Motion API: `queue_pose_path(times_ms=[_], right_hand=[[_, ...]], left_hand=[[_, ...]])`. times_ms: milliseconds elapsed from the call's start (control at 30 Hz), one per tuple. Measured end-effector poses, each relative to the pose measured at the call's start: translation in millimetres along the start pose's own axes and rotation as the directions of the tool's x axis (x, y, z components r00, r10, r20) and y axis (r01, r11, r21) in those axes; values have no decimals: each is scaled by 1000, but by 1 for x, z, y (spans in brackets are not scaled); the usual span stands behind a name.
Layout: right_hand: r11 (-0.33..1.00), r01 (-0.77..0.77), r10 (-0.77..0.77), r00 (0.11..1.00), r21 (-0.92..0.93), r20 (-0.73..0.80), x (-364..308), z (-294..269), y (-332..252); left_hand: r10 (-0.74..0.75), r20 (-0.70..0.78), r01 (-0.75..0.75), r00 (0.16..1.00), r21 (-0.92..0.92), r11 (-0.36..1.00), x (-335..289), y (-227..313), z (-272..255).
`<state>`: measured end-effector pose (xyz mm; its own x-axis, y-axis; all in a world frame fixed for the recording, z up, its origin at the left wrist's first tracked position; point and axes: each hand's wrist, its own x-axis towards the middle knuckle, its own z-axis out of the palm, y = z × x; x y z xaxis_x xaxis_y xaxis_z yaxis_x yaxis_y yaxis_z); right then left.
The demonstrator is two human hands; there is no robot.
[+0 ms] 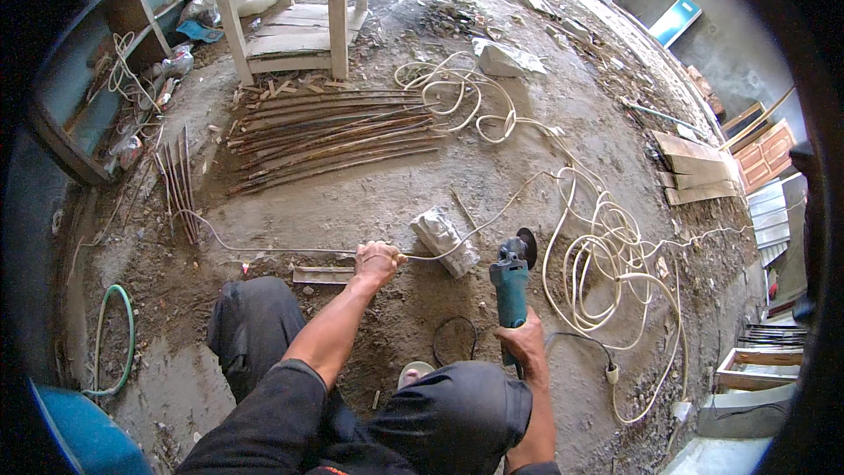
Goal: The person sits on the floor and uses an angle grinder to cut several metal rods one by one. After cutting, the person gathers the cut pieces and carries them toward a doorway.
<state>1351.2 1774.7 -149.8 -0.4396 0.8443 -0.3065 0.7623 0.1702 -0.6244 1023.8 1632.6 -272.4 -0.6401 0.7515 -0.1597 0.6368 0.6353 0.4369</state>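
Note:
My left hand (378, 264) is closed around a pale electrical cable (272, 251), which stretches away to both sides of the fist just above the ground. In my right hand (525, 339) is a teal angle grinder (510, 290), gripped by its body with the dark disc (527, 246) pointing away from me. Between the two hands, a little farther off, lies a grey concrete block (444, 240); the cable passes over or beside it. Beyond the left hand, a bundle of rusty steel bars (334, 136) rests on the ground, with a few shorter bars (176, 185) to its left.
Coiled white cable (607, 255) spreads over the ground at right, joined to the grinder's black cord by a plug (612, 375). A wooden stand (338, 18) is at the back, shelving (97, 114) at left, and a green hose (132, 343) nearby. Boards (694, 167) lie at far right.

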Motion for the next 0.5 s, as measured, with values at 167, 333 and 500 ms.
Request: queue_pose_path(times_ms=[167,333,500], right_hand=[[999,40,-40,999,-6,-1,11,10,-17],[1000,27,-27,1000,-10,-1,23,26,-20],[998,67,-66,996,-11,61,33,47,-23]], left_hand=[[76,-5,-75,997,63,995,23,25,7],[139,-209,-132,968,46,990,16,-5,4],[25,-149,-9,989,110,994,-16,-74,-19]])
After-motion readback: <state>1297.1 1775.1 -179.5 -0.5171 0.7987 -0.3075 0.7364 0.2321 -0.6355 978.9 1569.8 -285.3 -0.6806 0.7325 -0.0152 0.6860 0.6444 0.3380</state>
